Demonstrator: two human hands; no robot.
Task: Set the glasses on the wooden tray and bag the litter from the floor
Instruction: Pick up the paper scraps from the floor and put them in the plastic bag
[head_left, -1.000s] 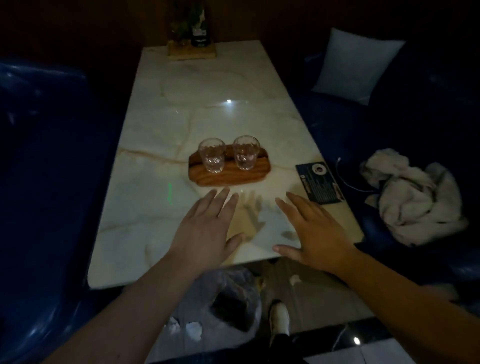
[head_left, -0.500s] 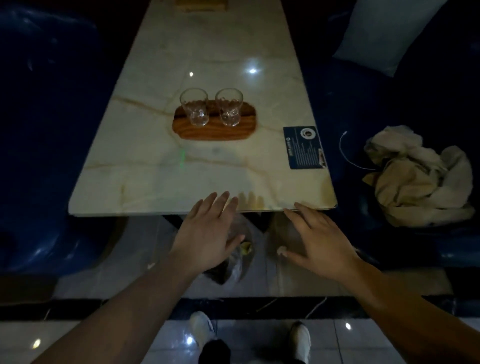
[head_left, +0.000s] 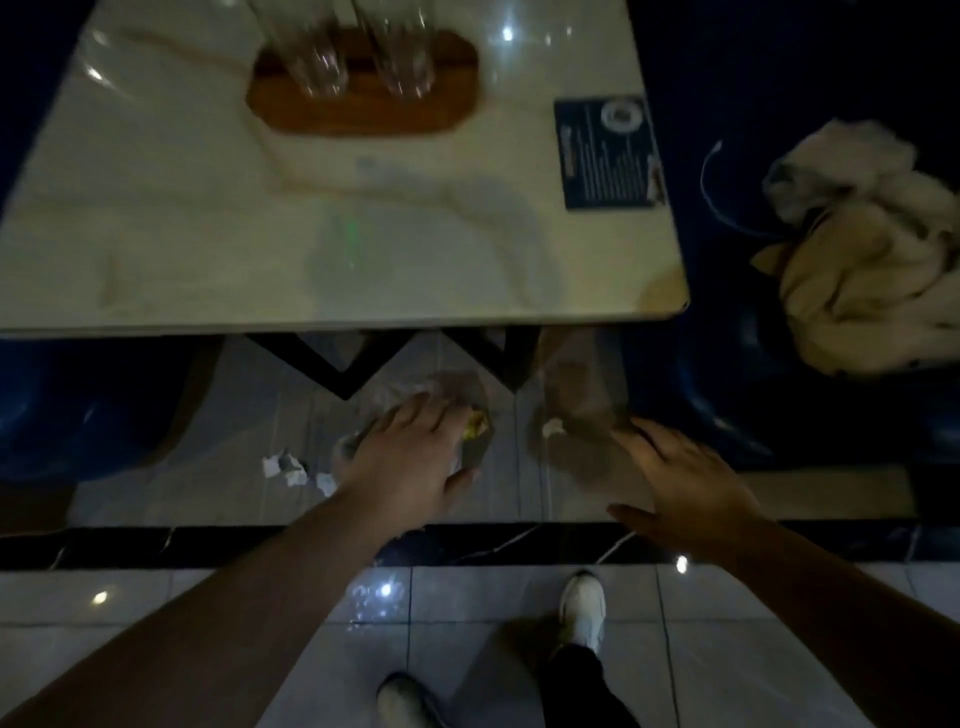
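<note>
Two clear glasses (head_left: 318, 62) (head_left: 402, 60) stand side by side on the wooden tray (head_left: 363, 111) on the marble table (head_left: 208, 249); both are blurred. Below the table's near edge, my left hand (head_left: 410, 457) hovers with spread fingers over a thin clear plastic bag (head_left: 467, 395) on the floor. A yellowish scrap (head_left: 477, 423) lies at the bag's right side. My right hand (head_left: 680, 483) is open above the tiles, near a white crumpled scrap (head_left: 552, 427). Several white paper scraps (head_left: 291, 467) lie left of the bag.
A dark blue card (head_left: 608, 153) lies at the table's right edge. Blue sofas flank the table; a crumpled cream cloth (head_left: 857, 249) and a thin white cable (head_left: 711, 182) lie on the right one. Black table legs (head_left: 343, 371) stand behind the bag. My shoes (head_left: 584, 605) are on the tiles.
The view has tilted further down and both hands have dropped from the tabletop, past its edge, toward the floor. The glasses and tray have not moved on the table.
</note>
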